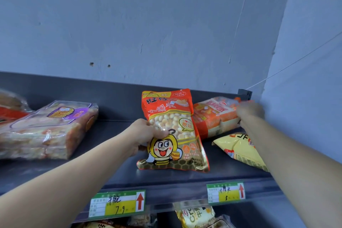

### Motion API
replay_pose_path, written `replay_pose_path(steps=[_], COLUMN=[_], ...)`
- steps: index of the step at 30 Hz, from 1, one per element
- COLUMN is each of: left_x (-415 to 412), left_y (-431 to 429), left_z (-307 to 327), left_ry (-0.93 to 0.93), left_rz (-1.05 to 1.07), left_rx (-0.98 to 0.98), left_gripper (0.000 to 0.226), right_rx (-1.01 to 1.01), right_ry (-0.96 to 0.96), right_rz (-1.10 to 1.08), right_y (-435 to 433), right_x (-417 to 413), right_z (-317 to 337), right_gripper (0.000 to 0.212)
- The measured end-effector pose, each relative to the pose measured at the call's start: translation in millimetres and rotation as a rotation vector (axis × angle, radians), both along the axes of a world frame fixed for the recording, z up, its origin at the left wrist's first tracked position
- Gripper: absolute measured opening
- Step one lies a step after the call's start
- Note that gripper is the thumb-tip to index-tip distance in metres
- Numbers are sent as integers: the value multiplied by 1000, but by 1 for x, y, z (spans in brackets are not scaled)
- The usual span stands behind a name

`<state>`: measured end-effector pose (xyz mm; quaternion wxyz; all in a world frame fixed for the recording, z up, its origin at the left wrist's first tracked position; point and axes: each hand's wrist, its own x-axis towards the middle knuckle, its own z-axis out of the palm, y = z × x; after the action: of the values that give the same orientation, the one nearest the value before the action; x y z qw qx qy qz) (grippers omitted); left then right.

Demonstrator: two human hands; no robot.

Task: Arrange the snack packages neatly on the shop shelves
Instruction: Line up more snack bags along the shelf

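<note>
Upright, centre: red bee bag (174, 113); behind it, right: orange pack (211, 116); lying right front: yellow bag (238, 150)

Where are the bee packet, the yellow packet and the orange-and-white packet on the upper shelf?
bee packet (177, 126): head view, on its clear window.
yellow packet (238, 151): head view, on its front face.
orange-and-white packet (212, 118): head view, on its printed front.
</note>
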<state>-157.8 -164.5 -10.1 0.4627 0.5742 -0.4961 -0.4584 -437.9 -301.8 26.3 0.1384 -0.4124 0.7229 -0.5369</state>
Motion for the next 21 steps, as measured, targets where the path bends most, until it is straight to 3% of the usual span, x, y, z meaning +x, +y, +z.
replay_pose_path(steps=[2,5,14,17,21], left_x=[-3,-7,-9,8,55], left_y=[-1,-2,-6,-5,17], left_z=[1,0,-5,7,43], left_ry=[-8,7,-143,-48,322], left_rz=[15,36,140,340,617], left_rx=[-1,-4,-70,-275,-491], left_gripper=[29,27,46,36,33], right_rx=[-142,-446,-1029,-1104,-1075], right_ry=[215,360,325,296,190], right_rz=[-76,-88,52,185,327], right_y=[21,35,83,96,108], right_x=[17,29,82,115,157], right_z=[21,57,135,136,127], right_gripper=[26,18,9,5,10])
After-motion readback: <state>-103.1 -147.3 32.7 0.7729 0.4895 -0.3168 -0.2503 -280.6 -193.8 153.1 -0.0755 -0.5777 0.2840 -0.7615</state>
